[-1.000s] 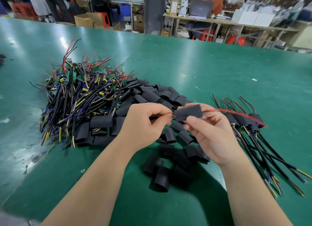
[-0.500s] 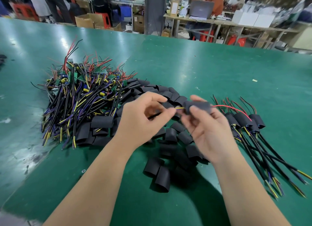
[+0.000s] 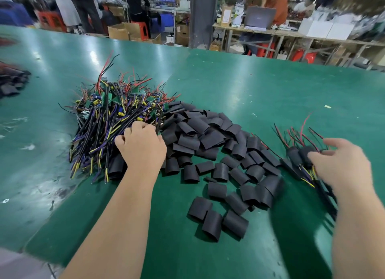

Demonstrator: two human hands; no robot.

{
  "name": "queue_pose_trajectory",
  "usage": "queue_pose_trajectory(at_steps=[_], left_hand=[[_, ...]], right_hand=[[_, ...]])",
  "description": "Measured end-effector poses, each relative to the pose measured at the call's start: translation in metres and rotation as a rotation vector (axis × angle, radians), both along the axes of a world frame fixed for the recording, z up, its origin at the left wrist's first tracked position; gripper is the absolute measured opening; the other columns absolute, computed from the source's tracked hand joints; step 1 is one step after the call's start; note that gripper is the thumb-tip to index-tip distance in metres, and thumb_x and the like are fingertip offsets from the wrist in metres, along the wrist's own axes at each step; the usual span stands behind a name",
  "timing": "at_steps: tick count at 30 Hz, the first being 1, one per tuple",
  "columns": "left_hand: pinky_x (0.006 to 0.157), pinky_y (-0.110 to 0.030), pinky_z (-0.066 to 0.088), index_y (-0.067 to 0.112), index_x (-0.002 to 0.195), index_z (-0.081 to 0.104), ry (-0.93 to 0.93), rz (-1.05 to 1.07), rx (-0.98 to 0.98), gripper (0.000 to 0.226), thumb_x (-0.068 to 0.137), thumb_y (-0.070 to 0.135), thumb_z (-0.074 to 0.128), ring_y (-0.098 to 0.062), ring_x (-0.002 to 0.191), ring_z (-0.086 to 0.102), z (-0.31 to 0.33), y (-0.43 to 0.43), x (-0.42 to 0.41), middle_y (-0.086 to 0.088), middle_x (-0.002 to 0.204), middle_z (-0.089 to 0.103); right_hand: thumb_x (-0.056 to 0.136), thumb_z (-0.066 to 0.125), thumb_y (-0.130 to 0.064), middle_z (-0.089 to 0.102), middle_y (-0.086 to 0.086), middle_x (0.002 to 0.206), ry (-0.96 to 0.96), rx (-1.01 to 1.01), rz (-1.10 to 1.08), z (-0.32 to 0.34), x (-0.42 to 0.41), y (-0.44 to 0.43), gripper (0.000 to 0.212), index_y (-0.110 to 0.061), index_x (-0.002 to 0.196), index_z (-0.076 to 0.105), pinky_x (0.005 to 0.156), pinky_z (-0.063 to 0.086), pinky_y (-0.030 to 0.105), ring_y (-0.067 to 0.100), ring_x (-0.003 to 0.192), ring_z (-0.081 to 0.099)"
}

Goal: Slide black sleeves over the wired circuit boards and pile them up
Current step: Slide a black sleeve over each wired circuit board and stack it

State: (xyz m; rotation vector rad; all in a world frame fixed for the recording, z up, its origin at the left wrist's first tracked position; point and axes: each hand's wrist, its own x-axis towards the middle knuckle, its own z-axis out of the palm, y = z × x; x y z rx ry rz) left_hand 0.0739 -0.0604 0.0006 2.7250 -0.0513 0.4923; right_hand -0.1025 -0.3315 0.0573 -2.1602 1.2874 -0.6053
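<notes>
The left hand [image 3: 142, 151] curls its fingers into the wired circuit boards [image 3: 108, 120], grip unclear, while the right hand [image 3: 341, 164] spreads loose fingers over the sleeved pile [image 3: 295, 155].

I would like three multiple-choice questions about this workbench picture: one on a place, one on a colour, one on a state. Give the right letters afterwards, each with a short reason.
1. Where do the loose black sleeves lie?
A. between the two piles of wired boards
B. left of both piles
C. in a tray

2. What colour is the table?
A. grey
B. green
C. white

3. The boards in the right pile are:
A. bare
B. covered by black sleeves
C. wrapped in paper

Answers:
1 A: the sleeves spread between the unsleeved pile, where the left hand rests, and the right pile under the right hand.
2 B: the whole surface is green.
3 B: each piece there shows a black sleeve with wires sticking out.
</notes>
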Motion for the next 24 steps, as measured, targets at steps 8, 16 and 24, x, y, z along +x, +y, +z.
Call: queue_pose_trajectory(at_steps=[8,16,24], left_hand=[[0.09,-0.04,0.027,0.022,0.083,0.069,-0.027,0.085,0.021,0.025,0.094,0.036,0.051,-0.028,0.072,0.057,0.001,0.001,0.013,0.001,0.064,0.061],[0.083,-0.033,0.02,0.017,0.099,0.06,-0.284,0.065,-0.207,0.024,0.1,0.026,0.038,-0.023,0.066,0.053,0.008,0.004,0.008,0.003,0.072,0.068],[0.07,-0.029,0.048,0.029,0.092,0.053,-0.307,-0.57,-0.748,0.018,0.096,0.015,0.044,-0.011,0.071,0.061,0.024,-0.009,-0.013,0.022,0.073,0.065]], right_hand=[[0.082,0.062,-0.017,0.054,0.018,0.126,0.024,-0.139,0.063,-0.013,0.013,0.028,0.042,-0.02,0.124,0.061,0.098,0.035,0.05,0.042,0.114,0.047],[0.081,0.059,-0.007,0.054,0.005,0.104,-0.198,-0.244,0.083,-0.017,0.01,0.032,0.029,-0.019,0.106,0.068,0.093,0.032,0.041,0.031,0.108,0.05],[0.079,0.063,0.006,0.072,0.005,0.089,-0.739,0.873,0.57,-0.02,0.028,0.075,0.041,-0.005,0.118,0.061,0.058,0.045,0.021,0.012,0.061,0.061]])
